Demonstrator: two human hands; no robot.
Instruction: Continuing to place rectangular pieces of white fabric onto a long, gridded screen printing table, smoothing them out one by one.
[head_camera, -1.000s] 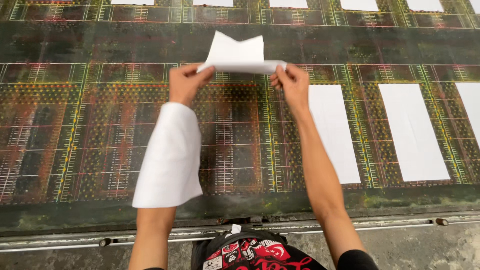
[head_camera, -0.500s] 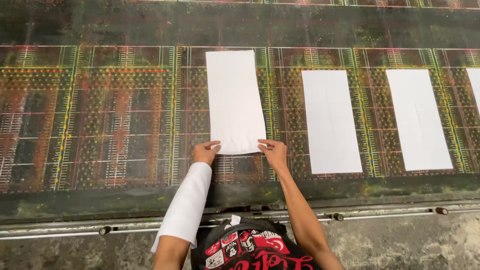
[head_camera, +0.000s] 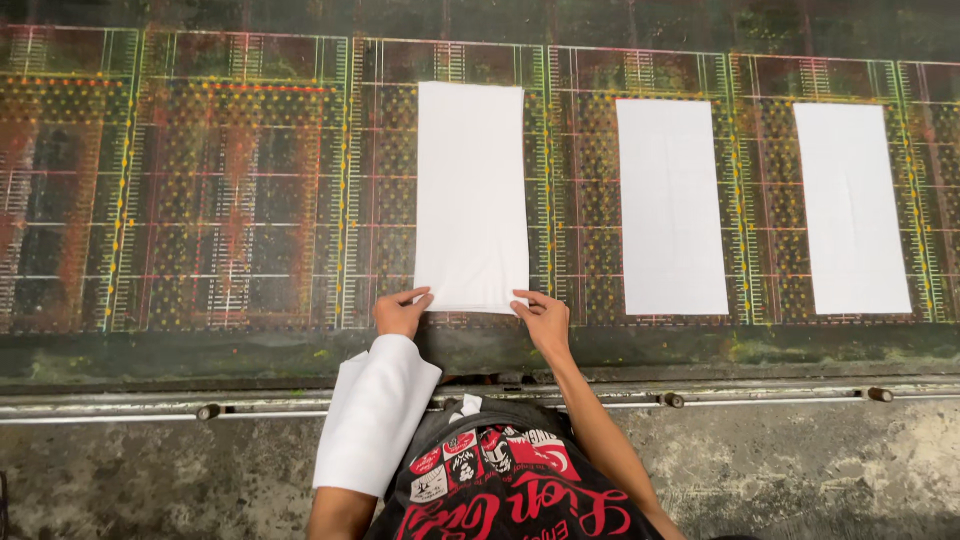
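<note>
A white rectangular cloth piece (head_camera: 470, 195) lies flat on the long printing table (head_camera: 220, 200), its long side running away from me. My left hand (head_camera: 400, 312) presses its near left corner with the fingertips. My right hand (head_camera: 543, 320) presses the near right corner the same way. A stack of white cloth pieces (head_camera: 372, 425) hangs draped over my left forearm. Neither hand grips the laid piece; the fingers rest spread on its edge.
Two more white cloth pieces (head_camera: 670, 205) (head_camera: 850, 205) lie flat to the right on the same table. The table surface is dark with coloured grid marks. A metal rail (head_camera: 760, 398) runs along the near edge, with concrete floor (head_camera: 150, 480) below.
The cloth piece was held up in the air between both hands, then laid flat on the table. My hands now rest at its near corners, a little nearer to me.
</note>
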